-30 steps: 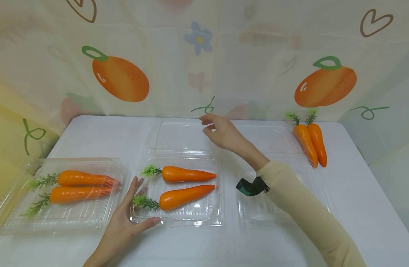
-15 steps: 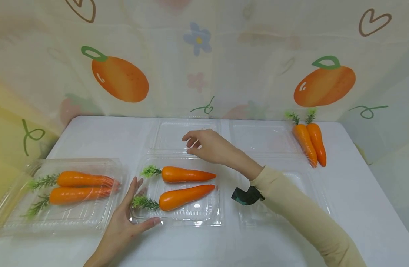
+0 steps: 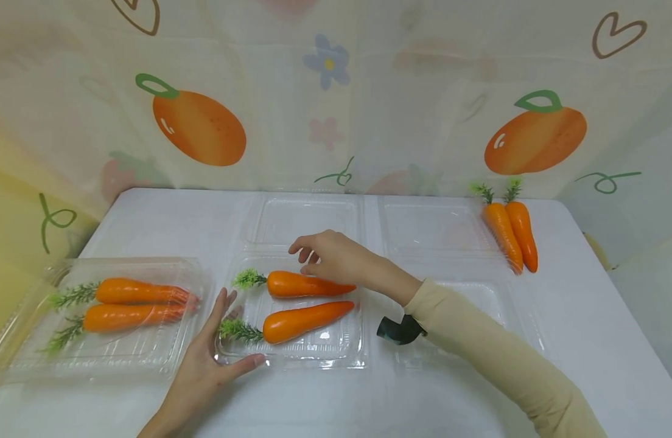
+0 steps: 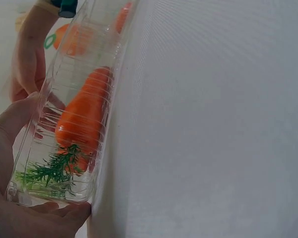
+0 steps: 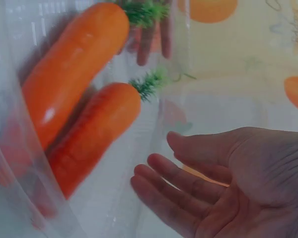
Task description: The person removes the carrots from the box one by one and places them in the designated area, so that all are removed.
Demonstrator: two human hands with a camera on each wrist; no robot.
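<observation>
My left hand [image 3: 201, 353] spreads its straight thumb and fingers round the near left corner of a clear plastic clamshell box [image 3: 314, 358], touching its edges. Two orange carrots, an upper carrot [image 3: 283, 283] and a lower carrot [image 3: 297, 322], lie in the box with green tops to the left. Its clear lid [image 3: 308, 213] lies folded back behind. Above the upper carrot my right hand [image 3: 336, 258] hovers with relaxed fingers, holding nothing. The right wrist view shows this hand [image 5: 223, 183] apart from the carrots. Part of the upper carrot is hidden beneath it.
At the left stands a closed clear box [image 3: 133, 356] with two carrots inside. Another clear box [image 3: 511, 304] lies at the right, its lid [image 3: 431, 225] folded back. Two loose carrots [image 3: 503, 234] lie at the back right. A patterned curtain [image 3: 402, 91] hangs behind the white table [image 3: 588, 328].
My right hand has come down and toward me from the raised lid area to above the upper carrot. My left hand stays at the box corner.
</observation>
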